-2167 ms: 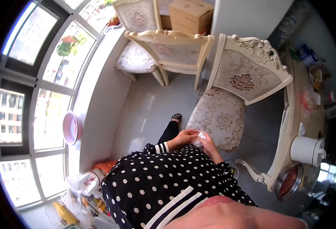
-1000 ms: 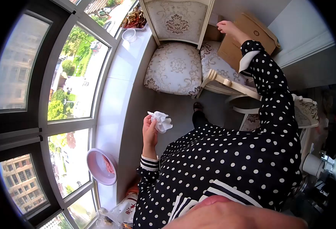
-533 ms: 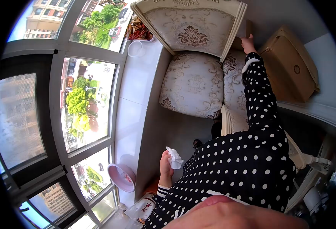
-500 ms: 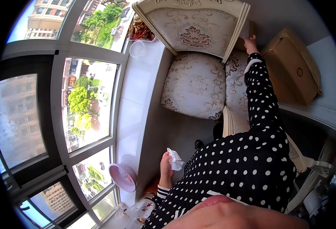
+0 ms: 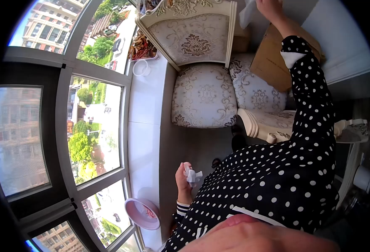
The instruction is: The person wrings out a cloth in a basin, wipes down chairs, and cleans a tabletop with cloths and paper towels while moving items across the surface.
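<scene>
My left hand (image 5: 184,180) is closed on a crumpled white tissue (image 5: 193,175), held low beside the black polka-dot garment. My right arm stretches forward, and my right hand (image 5: 270,9) is at the top edge of the view, partly cut off. Its fingers are closed on a thin white piece (image 5: 246,14), which could be tissue or plastic. Below that hand stands a brown cardboard box (image 5: 273,59), tilted on a patterned chair seat (image 5: 258,94). A cream carved chair (image 5: 204,96) with floral upholstery is to the left of the box.
A white window ledge (image 5: 145,109) runs along the left, under large windows. On it are a pink basin (image 5: 142,214), a clear round container (image 5: 141,68) and a tray of dried reddish pieces (image 5: 144,48). A cream chair arm (image 5: 252,126) juts out before my body.
My right hand has moved up and away from beside the box, and a thin white piece now shows in it. My left hand still holds the tissue. The view has shifted slightly.
</scene>
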Motion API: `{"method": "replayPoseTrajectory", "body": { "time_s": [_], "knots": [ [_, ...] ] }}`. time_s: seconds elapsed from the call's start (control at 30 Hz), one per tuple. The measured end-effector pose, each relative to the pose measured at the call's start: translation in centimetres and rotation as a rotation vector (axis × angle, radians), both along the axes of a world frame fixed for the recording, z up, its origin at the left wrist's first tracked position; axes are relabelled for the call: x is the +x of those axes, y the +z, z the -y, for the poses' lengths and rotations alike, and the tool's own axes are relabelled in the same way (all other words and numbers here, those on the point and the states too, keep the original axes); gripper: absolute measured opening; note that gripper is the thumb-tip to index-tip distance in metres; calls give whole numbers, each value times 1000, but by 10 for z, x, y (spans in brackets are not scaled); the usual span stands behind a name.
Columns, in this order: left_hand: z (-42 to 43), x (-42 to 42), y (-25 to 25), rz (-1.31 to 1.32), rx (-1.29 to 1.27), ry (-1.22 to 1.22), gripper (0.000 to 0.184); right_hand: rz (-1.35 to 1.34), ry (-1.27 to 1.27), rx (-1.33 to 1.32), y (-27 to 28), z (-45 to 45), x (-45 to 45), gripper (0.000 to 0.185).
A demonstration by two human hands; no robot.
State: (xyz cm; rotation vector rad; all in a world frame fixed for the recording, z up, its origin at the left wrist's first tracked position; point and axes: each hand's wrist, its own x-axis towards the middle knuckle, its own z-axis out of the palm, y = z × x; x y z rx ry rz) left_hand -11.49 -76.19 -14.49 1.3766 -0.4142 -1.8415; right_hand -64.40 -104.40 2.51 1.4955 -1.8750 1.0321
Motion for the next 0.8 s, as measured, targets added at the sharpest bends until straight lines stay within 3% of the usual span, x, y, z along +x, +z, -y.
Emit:
{"method": "replayPoseTrajectory", "body": {
  "time_s": [0.1, 0.17, 0.3, 0.33, 0.43, 0.5, 0.6, 0.67, 0.77, 0.8],
  "knots": [
    [-4, 3, 34, 154, -335, -208, 19, -96, 235, -130, 94, -136, 76, 11],
    [-9, 6, 51, 168, -685, -326, 19, 215, 482, -26, 117, -220, 123, 9],
    [-19, -2, 119, 168, -1024, -466, 22, 227, 722, 283, 123, -366, 197, 7],
    [-18, -1, 121, 106, -1016, -501, 20, 172, 816, 245, 118, -392, 214, 8],
    [-45, -37, 174, -71, -1136, -591, 54, 186, 1028, 367, 85, -462, 245, 10],
    [-70, -63, 191, -132, -1311, -688, 74, 28, 879, 602, 70, -506, 251, 11],
    [-100, -117, 200, -139, -1637, -1233, 78, -70, 757, 715, 39, -564, 248, 16],
    [-140, -162, 205, -15, -1742, -1500, 65, -68, 710, 725, 22, -606, 237, 20],
    [-180, -210, 171, 355, -1883, -1695, 39, -65, 566, 762, 3, -672, 207, 23],
    [-194, -226, 160, 379, -1898, -1700, 31, 65, 520, 812, -2, -694, 193, 26]
  ]
}}
